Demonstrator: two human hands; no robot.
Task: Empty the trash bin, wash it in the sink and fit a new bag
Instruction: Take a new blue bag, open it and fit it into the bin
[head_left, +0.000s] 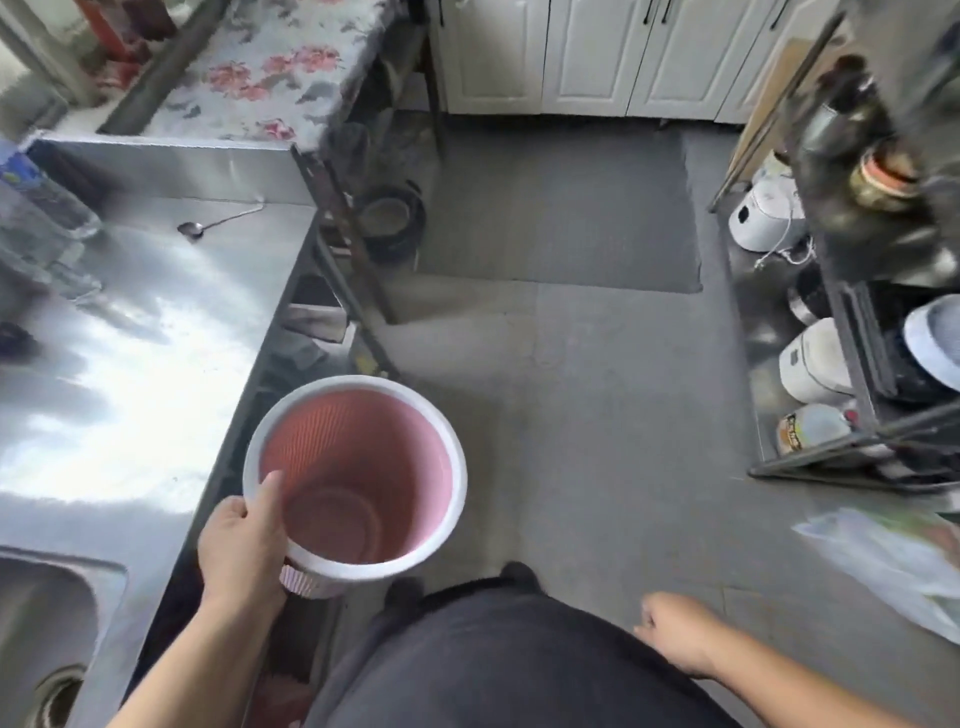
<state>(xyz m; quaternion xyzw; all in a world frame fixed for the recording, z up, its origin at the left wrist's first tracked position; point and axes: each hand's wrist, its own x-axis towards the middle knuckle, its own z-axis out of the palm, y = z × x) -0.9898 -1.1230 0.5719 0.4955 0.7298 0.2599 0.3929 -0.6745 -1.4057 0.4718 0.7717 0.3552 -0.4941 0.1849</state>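
Left hand is closed on the near-left rim of the trash bin, thumb hooked over the white rim to the inside, fingers out of sight beneath the rim on the outside. The bin is held upright and clear of the floor, just beside the front edge of the steel counter; it is pink with a ribbed wall and a white rim, and its interior shows no bag and no contents. Right hand hangs free at 5 o'clock from the bin, fingers loosely curled, holding nothing and touching nothing. At 9 o'clock from the left hand, the sink is let into the counter, its drain visible at the lower left corner. At 11 o'clock on the counter top lies a ladle, apart from all else. At 1 o'clock from the bin a dark floor mat lies before the white cabinets. At 3 o'clock a metal rack carries rice cookers and jars. At 4 o'clock, well apart from the bin, a clear plastic bag lies on the floor; its contents are blurred.
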